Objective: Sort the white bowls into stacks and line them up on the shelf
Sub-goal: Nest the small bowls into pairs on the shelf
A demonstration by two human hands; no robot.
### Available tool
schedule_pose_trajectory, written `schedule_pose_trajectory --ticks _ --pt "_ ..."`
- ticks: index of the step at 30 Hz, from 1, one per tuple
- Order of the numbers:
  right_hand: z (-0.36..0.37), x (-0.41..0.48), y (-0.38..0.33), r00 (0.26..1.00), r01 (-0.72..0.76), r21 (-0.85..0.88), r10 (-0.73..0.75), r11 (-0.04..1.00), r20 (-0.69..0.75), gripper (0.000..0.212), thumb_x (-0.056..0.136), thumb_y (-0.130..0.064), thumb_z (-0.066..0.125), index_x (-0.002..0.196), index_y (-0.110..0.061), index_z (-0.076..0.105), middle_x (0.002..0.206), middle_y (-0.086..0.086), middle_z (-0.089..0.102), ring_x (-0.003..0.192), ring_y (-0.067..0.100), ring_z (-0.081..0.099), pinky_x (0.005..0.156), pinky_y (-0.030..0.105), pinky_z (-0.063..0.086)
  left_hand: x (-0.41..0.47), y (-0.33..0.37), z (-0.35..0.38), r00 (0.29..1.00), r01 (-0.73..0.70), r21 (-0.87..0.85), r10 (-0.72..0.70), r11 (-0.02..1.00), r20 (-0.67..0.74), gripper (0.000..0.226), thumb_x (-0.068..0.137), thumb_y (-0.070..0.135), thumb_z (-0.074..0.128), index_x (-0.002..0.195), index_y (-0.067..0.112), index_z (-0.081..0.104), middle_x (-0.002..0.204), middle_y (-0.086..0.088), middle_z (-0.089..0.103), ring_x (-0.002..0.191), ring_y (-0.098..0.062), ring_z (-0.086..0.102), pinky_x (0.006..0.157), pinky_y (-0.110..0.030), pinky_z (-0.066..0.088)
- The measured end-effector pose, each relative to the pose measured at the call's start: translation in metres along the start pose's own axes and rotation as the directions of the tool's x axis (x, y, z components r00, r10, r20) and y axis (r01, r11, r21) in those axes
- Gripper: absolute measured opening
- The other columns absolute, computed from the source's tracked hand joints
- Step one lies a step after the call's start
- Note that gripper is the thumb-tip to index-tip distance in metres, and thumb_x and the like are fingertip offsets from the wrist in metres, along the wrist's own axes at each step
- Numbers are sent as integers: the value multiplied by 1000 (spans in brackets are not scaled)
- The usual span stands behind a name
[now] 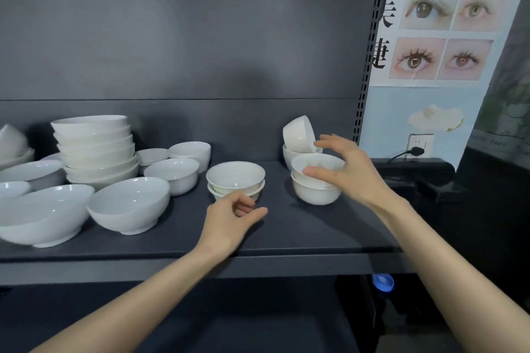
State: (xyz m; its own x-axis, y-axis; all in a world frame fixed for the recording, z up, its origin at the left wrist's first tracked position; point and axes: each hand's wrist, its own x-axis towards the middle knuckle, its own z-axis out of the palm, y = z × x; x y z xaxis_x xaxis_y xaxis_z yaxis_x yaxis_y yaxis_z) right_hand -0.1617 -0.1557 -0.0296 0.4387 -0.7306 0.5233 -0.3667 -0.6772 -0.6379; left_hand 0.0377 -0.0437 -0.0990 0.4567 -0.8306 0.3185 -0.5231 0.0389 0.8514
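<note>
Dark grey metal shelf (286, 232) seen from the head camera, carrying many white bowls.

At the left stands a tall stack of wide bowls (94, 149), with two large single bowls (130, 203) in front of it and a few small single bowls (175, 175) just to its right.

Near the middle sits a two-bowl stack (235, 178). The left hand (235, 218) is just in front of it, fingers loosely curled with the thumb out, holding nothing.

Further right is a second two-bowl stack (315, 189). The right hand (350, 172) is at this stack with its fingers spread wide and the thumb at the top bowl's rim; it grips nothing.

Behind that stack, a tipped bowl (298, 135) leans on its side in an upright bowl (288, 156).

Right of the shelf hangs a poster (441, 23) with close-up eye photographs, and below it is a wall socket (420, 145) with a black plug in it.
</note>
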Motion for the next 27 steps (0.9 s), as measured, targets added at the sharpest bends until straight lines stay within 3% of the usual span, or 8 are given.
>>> schedule_pose_trajectory --ticks 4,7,9,11,14,16,22,27 --pt "33 8 -26 999 29 4 -29 1000 33 56 73 -36 79 124 -23 60 131 -15 51 123 1 40 101 19 27 -4 -14 -25 992 60 30 -56 998 -109 39 74 26 80 99 13 54 102 -3 58 84 -12 55 71 -14 41" --pt "56 17 -34 992 -7 32 3 999 130 60 74 -38 79 128 -23 57 128 -14 51 121 1 41 103 22 33 3 -21 -35 989 126 15 -124 992 -76 67 74 29 81 126 9 43 128 -6 47 102 -15 54 86 -23 41" --pt "67 24 -38 979 -46 37 37 998 198 64 75 -38 79 132 -23 53 126 -12 49 123 4 42 104 26 36 12 -23 -40 988 155 -3 -155 988 -20 79 73 28 81 136 7 37 135 -6 46 115 -18 53 89 -23 40" --pt "77 31 -41 964 -69 11 64 998 258 74 74 -39 79 137 -22 46 136 -7 48 129 13 43 107 33 38 23 -26 -42 985 171 -20 -171 985 34 76 72 25 83 133 9 40 129 -2 51 118 -19 53 90 -23 41" --pt "85 38 -41 933 -111 -57 124 992 337 93 70 -44 81 146 -20 32 148 -1 40 134 20 40 109 37 37 36 -33 -41 983 172 -24 -170 985 72 60 66 21 86 111 16 48 118 1 62 106 -16 61 93 -33 49" --pt "89 42 -38 917 -134 -90 158 987 367 100 69 -44 81 149 -20 26 149 3 39 134 21 41 109 38 38 43 -38 -39 984 169 -38 -167 985 62 56 65 17 87 106 15 49 111 0 65 101 -17 63 92 -35 51" --pt "105 57 -26 909 -169 -111 198 979 366 104 66 -45 83 148 -15 27 139 8 50 125 23 49 106 38 40 63 -48 -35 985 174 -119 -171 978 33 54 66 4 85 110 4 55 106 -9 69 93 -20 67 83 -29 54" --pt "113 70 -17 923 -194 -78 209 978 323 96 73 -38 80 148 -10 27 147 8 40 134 24 39 108 34 36 83 -50 -25 974 219 -139 -224 966 -18 44 67 3 84 103 3 58 89 -7 67 78 -16 63 65 -14 50"
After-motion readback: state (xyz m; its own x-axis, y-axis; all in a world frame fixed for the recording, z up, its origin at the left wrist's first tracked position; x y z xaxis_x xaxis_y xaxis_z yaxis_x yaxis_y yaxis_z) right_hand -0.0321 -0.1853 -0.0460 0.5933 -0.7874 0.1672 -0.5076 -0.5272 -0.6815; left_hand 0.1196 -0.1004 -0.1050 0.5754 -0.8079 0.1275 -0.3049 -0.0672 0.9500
